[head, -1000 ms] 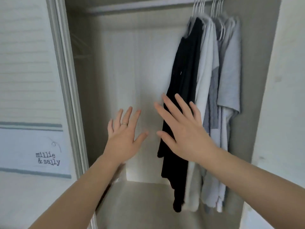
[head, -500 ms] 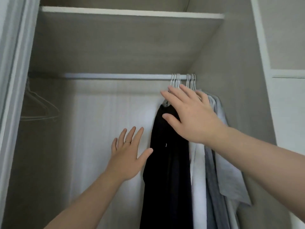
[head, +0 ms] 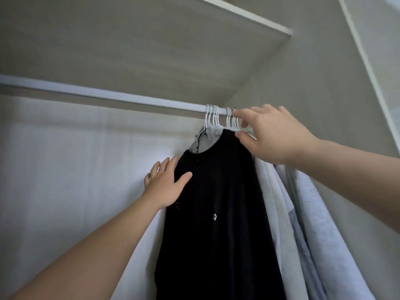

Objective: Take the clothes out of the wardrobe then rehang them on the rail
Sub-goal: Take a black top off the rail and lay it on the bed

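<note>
Overhead, a limp black shirt (head: pixel 216 191): left hand's (head: pixel 164 187) straight fingers (head: pixel 172 164) touch it, right hand's (head: pixel 273 136) spread fingers brush the hangers (head: pixel 211 114).

No readable text or labels

Solid black top (head: pixel 216 234) up front, no print, just one tiny white mark (head: pixel 214 216) on the chest. A pale grey collar (head: pixel 207 140) peeks out above its neckline. At the right end of the white ribbed rail (head: pixel 108 95) hang plain pale blue-grey garments (head: pixel 313 224) on white hangers (head: pixel 213 115). Overhead is a shelf (head: pixel 140 40) in grey woodgrain, and the back panel (head: pixel 75 159) is white. There's a silver ring (head: pixel 162 169) on the left hand (head: pixel 164 187).
</note>
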